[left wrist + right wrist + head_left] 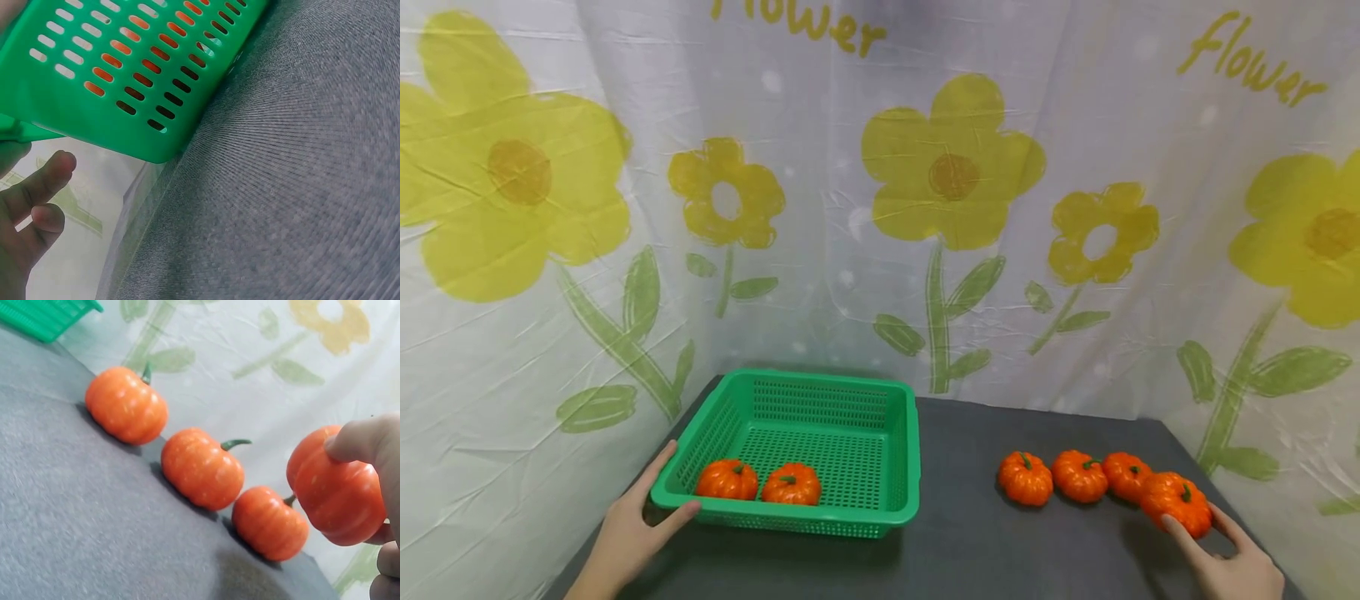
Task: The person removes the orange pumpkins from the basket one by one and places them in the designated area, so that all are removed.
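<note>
Well to the right of the green basket (850, 515), past three pumpkins (1078, 477) on the surface (955, 500), I have my right hand (1237, 571) reaching in from the near side, thumb and fingers pinching a fourth pumpkin (1176, 503), stem up; it looks raised, though my views don't settle that. My left hand (627, 527) holds the basket's near left corner, thumb in front, fingers along the side, close by two pumpkins (792, 485) inside.

From above, the head view faces forward and down over the desk (970, 533), while both nearer, tilted wrist views share the green basket (790, 512) with it.
</note>
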`<state>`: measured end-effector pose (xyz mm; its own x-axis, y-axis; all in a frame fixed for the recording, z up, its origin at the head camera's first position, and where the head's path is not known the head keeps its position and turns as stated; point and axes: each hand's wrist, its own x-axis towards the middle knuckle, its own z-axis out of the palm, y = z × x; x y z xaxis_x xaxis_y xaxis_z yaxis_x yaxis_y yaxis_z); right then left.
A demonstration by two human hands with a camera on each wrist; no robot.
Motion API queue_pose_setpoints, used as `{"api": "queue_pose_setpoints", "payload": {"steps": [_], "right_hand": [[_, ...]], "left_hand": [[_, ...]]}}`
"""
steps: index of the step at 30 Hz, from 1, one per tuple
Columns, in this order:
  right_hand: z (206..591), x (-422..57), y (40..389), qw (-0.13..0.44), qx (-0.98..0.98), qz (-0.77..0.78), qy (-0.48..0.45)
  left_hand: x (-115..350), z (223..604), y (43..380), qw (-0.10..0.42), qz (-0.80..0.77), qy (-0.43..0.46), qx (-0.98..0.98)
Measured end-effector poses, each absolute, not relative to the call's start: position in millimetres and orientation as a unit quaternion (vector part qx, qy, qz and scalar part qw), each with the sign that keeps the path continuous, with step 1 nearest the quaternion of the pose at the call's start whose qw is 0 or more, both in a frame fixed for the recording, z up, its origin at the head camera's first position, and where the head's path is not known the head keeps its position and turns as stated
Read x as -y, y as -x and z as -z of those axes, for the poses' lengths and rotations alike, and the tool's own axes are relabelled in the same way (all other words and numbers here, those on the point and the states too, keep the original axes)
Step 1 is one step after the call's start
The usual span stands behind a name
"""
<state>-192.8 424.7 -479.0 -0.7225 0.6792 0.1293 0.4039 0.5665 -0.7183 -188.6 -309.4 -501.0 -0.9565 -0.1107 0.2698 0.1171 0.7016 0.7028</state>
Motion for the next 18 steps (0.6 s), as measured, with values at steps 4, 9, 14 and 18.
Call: {"api": "queue_pose_setpoints", "payload": {"steps": [4, 9, 14, 18], "right_hand": [[484.6, -428.5, 190.4, 0.201, 0.865, -0.336, 0.315], [489.7, -432.1, 189.5, 0.210, 0.868, -0.325, 0.310], [491.6, -440.0, 189.7, 0.186, 0.871, -0.327, 0.317], [491.6, -445.9, 190.5, 0.156, 0.883, -0.317, 0.308]], "left_hand": [[309.7, 502.0, 186.8, 0.145, 0.386, -0.001, 0.911], [309.2, 501.0, 185.9, 0.137, 0.386, -0.003, 0.912], [308.0, 497.9, 186.9, 0.141, 0.390, 0.003, 0.910], [308.4, 497.1, 186.9, 0.150, 0.391, 0.008, 0.908]]}}
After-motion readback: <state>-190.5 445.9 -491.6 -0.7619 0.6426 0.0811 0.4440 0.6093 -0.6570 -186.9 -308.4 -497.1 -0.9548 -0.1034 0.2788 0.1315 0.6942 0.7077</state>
